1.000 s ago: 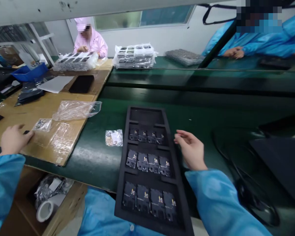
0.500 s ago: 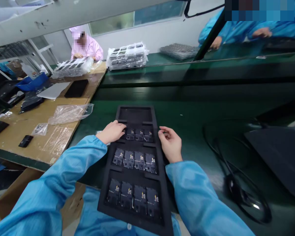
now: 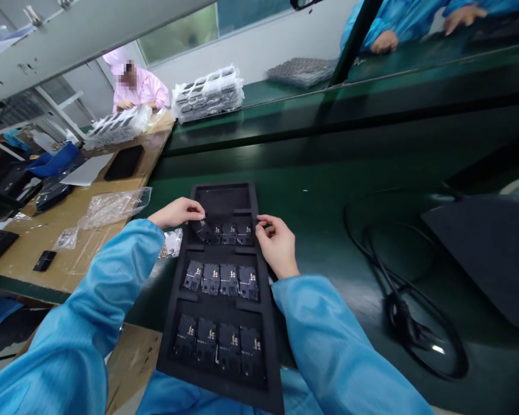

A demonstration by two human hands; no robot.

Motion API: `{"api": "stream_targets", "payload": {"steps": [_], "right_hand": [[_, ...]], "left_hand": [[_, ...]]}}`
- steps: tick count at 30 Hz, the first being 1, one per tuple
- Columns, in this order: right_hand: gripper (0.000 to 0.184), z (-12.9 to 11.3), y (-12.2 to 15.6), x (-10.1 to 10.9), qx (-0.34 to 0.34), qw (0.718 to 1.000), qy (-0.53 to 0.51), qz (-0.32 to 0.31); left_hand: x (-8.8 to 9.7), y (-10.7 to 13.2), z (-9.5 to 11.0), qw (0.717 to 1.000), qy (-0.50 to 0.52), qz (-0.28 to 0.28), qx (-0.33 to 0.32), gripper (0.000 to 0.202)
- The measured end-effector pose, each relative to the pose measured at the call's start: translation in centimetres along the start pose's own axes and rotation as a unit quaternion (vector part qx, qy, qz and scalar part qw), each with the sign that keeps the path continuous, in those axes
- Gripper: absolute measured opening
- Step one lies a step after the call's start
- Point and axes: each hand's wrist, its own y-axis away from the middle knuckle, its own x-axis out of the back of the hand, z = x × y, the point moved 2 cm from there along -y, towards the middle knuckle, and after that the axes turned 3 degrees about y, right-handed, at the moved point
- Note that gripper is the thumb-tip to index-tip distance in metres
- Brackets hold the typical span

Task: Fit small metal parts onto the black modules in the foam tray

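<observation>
A long black tray point(image 3: 220, 250) lies on the green bench, its near end over my lap. Rows of small black phone modules with gold contacts fill three of its compartments; the far compartment holds none. My left hand point(image 3: 179, 212) pinches one module point(image 3: 203, 230) by its upper edge, tilted at the left end of the third row from me. At the tray's right rim, my right hand point(image 3: 279, 245) is closed, with curled thumb and forefinger against the edge. Left of the tray lies a small clear bag of tiny parts point(image 3: 171, 243).
A black cable point(image 3: 398, 311) coils on the right near a dark flat panel point(image 3: 484, 248). Clear plastic bags point(image 3: 112, 207) lie on the brown side table point(image 3: 112, 242). Wrapped tray stacks point(image 3: 207, 95) stand at the back. Co-workers in pink and blue sit beyond.
My left hand has lifted the left end module of the third row into a tilt. My right hand stays at the tray's rim. The whole view has shifted slightly.
</observation>
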Motion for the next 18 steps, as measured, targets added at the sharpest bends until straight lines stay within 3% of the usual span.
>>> {"api": "stream_targets", "payload": {"steps": [5, 9, 14, 18], "right_hand": [[0.029, -0.2, 0.0, 0.1, 0.003, 1.0, 0.005, -0.004], [0.03, 0.0, 0.0, 0.1, 0.001, 1.0, 0.009, -0.006], [0.029, 0.1, 0.1, 0.0, -0.003, 1.0, 0.012, -0.009], [0.029, -0.1, 0.0, 0.1, -0.003, 1.0, 0.012, -0.01]], "left_hand": [[-1.1, -2.9, 1.3, 0.997, 0.008, -0.073, -0.02, 0.022], [-2.3, -4.7, 1.5, 0.994, -0.019, -0.098, -0.035, 0.016], [-2.9, -4.9, 1.5, 0.993, -0.072, -0.082, -0.055, 0.015], [-3.4, -3.6, 2.0, 0.99, -0.12, -0.029, -0.067, 0.023]]}}
